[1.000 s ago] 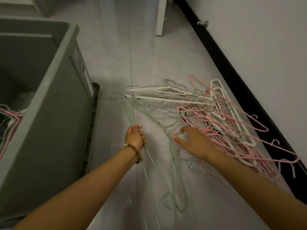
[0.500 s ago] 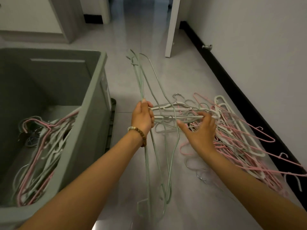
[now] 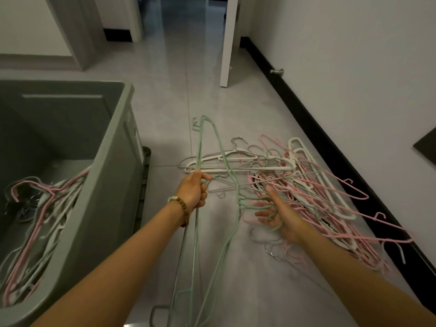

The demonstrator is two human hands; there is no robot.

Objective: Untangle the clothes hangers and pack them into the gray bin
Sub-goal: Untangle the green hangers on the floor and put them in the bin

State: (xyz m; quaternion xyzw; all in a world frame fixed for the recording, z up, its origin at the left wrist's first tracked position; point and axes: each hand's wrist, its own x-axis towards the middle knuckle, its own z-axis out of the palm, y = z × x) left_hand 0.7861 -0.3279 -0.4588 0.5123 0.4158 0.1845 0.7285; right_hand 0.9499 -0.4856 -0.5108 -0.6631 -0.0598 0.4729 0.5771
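At far left, the bin [image 3: 111,166] holds some hangers [image 3: 44,204], beside it the left hand [image 3: 194,192] grips green hangers [image 3: 200,147] in a fist, and the right hand [image 3: 279,217], palm up with fingers loosely spread, cradles their hooks [image 3: 245,199] before the pile [image 3: 325,185] on the floor [image 3: 165,119].

The gray bin [image 3: 113,197] runs off the left and bottom edges, and its wall hides some of the hangers [image 3: 50,192] inside. The lower ends of the green hangers [image 3: 199,147] are cut off below.
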